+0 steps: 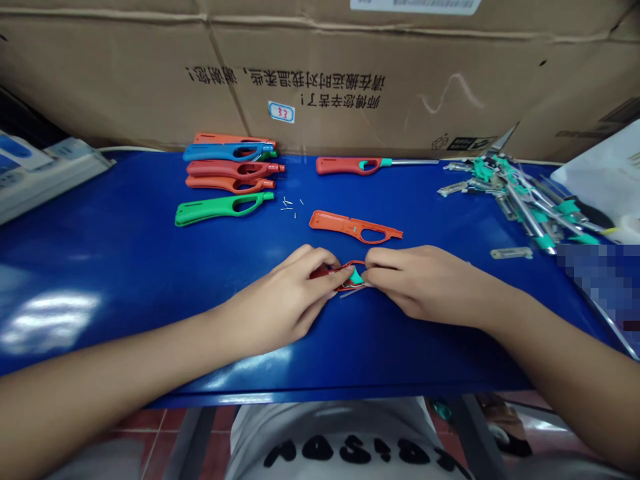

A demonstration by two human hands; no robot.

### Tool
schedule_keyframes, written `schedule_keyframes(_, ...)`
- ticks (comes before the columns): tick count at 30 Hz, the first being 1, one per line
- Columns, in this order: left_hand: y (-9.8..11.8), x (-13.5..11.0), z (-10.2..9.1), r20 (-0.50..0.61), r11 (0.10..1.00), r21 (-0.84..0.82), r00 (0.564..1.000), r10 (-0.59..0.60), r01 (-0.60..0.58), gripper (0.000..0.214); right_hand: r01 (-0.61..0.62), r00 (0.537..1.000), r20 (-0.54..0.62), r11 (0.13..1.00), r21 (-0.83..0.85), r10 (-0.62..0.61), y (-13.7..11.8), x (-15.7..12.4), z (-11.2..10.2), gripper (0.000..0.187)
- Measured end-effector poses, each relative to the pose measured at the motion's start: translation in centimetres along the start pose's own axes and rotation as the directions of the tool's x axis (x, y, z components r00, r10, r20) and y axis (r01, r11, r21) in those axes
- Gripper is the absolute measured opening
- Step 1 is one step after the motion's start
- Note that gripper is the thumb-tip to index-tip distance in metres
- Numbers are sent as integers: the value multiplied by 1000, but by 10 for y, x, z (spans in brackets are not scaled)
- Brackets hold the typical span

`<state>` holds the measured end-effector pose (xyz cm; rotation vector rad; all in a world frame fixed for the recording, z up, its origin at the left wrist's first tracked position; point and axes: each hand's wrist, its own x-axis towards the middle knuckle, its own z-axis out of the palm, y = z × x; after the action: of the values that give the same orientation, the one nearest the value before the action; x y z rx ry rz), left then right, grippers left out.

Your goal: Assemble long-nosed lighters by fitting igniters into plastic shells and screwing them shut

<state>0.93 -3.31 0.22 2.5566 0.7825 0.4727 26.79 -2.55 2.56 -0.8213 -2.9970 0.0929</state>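
Both my hands are closed on a red lighter shell [345, 288] low over the blue table. My left hand [303, 287] pinches its handle end, while my right hand [417, 277] grips the narrow end. Between my fingers shows a teal trigger [356, 277] inside the shell, with a thin wire beside it. My fingers hide much of the shell. Just beyond them lies an orange half shell [350, 227], inner side up. Farther back rests an assembled red lighter [347, 166] with a teal collar and metal tube.
Several coloured lighter shells [220, 208] lie at the back left, near small loose screws [287, 205]. A heap of metal tubes and teal parts [525, 190] covers the right side, with a clear fuel tank [511, 253] beside it. A cardboard box [320, 127] walls off the rear.
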Motion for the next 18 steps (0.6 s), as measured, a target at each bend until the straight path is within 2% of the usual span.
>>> schedule_keyframes(4, 2, 0, -1, 15, 997, 77, 1000, 19, -20, 38, -38, 999, -2, 998, 41, 38, -1, 0, 2, 20)
schedule_keyframes(7, 3, -1, -2, 29, 991, 130, 999, 22, -26, 38, -94, 994, -37, 977, 191, 103, -1, 0, 3, 25)
schedule_keyframes(11, 4, 0, -3, 62, 977, 209, 998, 29, -42, 40, -168, 977, -50, 894, 415, 207, -1, 2, 2, 22)
schedule_keyframes(14, 4, -1, -3, 84, 952, 298, 996, 39, -62, 43, -208, 963, -44, 841, 500, 264, -1, 6, 1, 17)
schedule_keyframes(18, 6, -4, -1, 104, 899, 427, 993, 58, -97, 45, -303, 917, -34, 751, 587, 397, -2, 10, 2, 14)
